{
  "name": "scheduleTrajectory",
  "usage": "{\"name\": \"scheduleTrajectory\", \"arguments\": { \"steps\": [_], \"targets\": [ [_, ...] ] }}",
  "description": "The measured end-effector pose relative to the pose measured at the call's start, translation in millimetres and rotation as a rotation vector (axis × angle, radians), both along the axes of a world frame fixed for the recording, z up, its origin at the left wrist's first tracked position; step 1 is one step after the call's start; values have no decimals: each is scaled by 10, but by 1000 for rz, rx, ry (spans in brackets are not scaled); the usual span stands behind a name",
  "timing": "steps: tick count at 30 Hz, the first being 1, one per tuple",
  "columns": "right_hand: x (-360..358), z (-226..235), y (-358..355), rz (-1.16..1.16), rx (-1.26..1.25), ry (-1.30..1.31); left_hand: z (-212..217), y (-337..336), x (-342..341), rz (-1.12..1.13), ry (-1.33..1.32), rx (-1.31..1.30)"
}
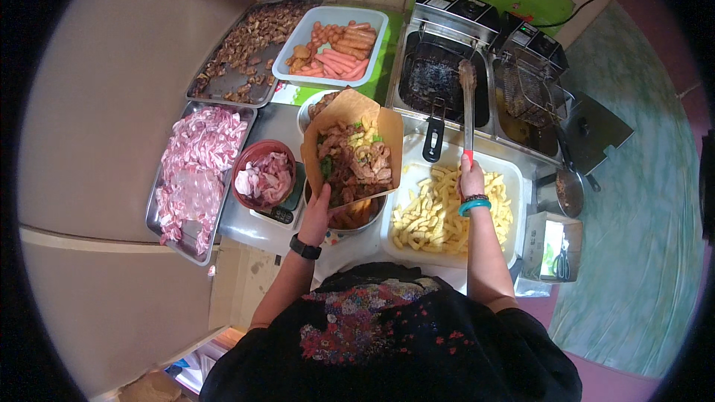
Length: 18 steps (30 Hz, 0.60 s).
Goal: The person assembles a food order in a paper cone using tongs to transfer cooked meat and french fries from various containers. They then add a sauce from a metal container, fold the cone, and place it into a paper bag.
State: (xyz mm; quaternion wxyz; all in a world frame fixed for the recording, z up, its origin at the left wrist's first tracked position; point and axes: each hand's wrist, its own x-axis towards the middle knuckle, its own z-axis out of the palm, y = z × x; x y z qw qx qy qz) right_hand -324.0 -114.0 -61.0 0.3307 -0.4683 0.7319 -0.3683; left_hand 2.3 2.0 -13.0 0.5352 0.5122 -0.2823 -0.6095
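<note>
Counter (pixel 286 125) | left hand (pixel 319 214) grips paper box (pixel 391 134) | right hand (pixel 471 180) clenches tongs (pixel 468 115)

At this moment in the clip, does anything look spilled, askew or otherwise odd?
One thing: the raw-meat tray, far left, sits askew, its near corner seemingly jutting past the counter's edge. The paper box in the left hand shows no visible damage.

Near the front edge of the bench (pixel 277 123), the paper box (pixel 312 155) hides fingers of the left hand (pixel 319 212) and part of a bowl (pixel 350 233). The red bowl (pixel 238 195) covers much of the scale (pixel 281 216), its display unreadably small.
</note>
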Motion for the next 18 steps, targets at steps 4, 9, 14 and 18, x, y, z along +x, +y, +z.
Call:
{"name": "scheduleTrajectory", "arguments": {
  "steps": [4, 9, 14, 18],
  "targets": [
    [-67, -107, -31, 22, 28, 102, -123, 35, 54, -87, -334, -160],
    [-82, -192, -33, 15, 9, 153, 9, 3, -4, -23, -220, -54],
    [-33, -94, -7, 15, 32, 149, 144, 1, -59, 65, -8, 24],
    [-46, -142, -24, 6, 28, 120, 68, -18, -41, 59, 84, 24]
  ]
}}
